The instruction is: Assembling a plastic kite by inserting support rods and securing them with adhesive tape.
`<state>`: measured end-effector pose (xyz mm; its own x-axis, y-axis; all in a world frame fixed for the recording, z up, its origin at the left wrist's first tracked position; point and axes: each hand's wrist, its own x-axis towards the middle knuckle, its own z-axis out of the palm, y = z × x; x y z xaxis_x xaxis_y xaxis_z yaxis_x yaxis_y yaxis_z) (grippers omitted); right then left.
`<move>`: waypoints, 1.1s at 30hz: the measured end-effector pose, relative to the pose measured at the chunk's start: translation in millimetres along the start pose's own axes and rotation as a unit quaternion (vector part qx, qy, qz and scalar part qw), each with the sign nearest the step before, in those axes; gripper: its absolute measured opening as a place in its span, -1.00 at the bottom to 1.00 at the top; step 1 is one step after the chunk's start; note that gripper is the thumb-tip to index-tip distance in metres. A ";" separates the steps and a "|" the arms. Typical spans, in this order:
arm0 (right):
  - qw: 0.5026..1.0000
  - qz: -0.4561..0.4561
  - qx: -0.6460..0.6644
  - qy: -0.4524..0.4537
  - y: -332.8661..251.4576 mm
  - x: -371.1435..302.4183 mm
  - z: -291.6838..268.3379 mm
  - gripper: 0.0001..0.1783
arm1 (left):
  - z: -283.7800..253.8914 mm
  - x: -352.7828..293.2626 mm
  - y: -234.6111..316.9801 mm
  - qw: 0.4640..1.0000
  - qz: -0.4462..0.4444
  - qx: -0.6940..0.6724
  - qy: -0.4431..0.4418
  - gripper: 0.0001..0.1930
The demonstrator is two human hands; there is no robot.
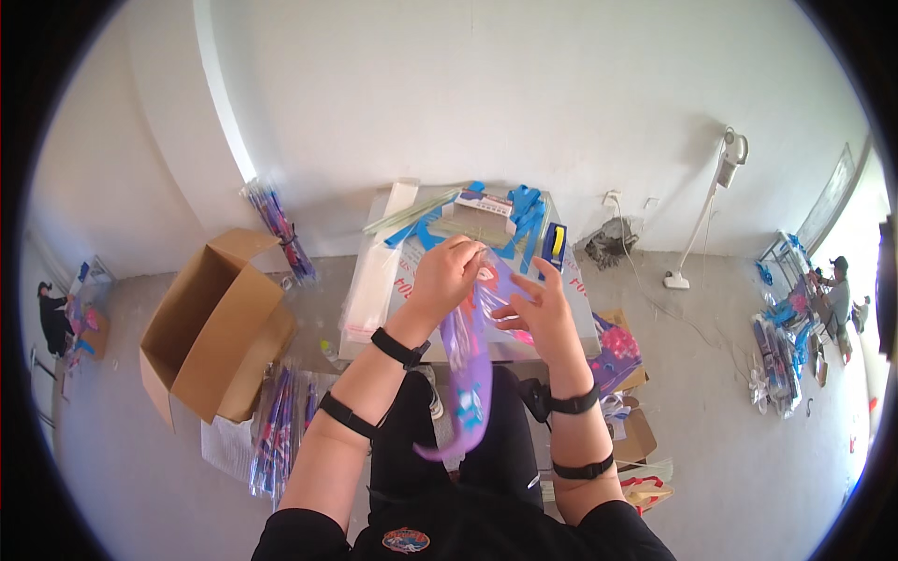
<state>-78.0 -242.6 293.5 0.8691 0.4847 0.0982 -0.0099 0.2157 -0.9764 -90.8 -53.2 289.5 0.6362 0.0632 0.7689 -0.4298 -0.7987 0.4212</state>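
Fingers of the left hand pinch the top of a shiny purple strip hanging between both hands; the right hand's are spread beside it, contact unclear. Hands and strip hide part of the table, holding blue ribbons and a small box.

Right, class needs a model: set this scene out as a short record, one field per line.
Left hand: pinching the top of a purple patterned piece
Right hand: fingers spread beside that piece; contact unclear
Table: blue strips near the far edge
Floor, left: open cardboard box
Far wall, right: white stick vacuum
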 end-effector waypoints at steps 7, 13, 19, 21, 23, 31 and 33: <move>0.968 -0.211 -0.127 0.056 -45.4 -15.2 25.0 -0.41 | -33.1 38.1 43.2 0.967 -0.180 -0.150 -0.102 -0.79; 0.890 -0.318 -0.326 0.027 -68.5 29.8 17.8 -0.82 | -50.9 58.2 54.4 0.942 -0.190 -0.237 -0.142 -0.80; 0.928 -0.225 -0.296 0.022 -95.1 35.3 15.2 -0.88 | -50.2 51.2 39.0 0.934 -0.218 -0.221 -0.175 -0.81; 0.930 -0.212 -0.300 0.021 -102.6 35.7 14.9 -0.88 | -49.6 50.1 35.9 0.921 -0.232 -0.262 -0.171 -0.83; 0.933 -0.162 -0.320 0.009 -114.4 33.1 17.1 -0.85 | -50.7 54.2 30.6 0.890 -0.270 -0.325 -0.172 -0.84; 0.909 -0.216 -0.355 0.028 -130.2 33.8 14.2 -0.86 | -60.9 66.5 59.7 0.918 -0.200 -0.319 -0.127 -0.79; 0.910 -0.238 -0.337 0.027 -130.6 31.3 14.0 -0.87 | -62.2 65.6 65.8 0.936 -0.163 -0.287 -0.120 -0.79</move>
<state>-56.4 -243.7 426.8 0.7187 0.4268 0.5489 0.6642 -0.1880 -0.7235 -117.2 -64.4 397.6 0.8901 0.0559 0.4523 -0.4165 -0.3029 0.8572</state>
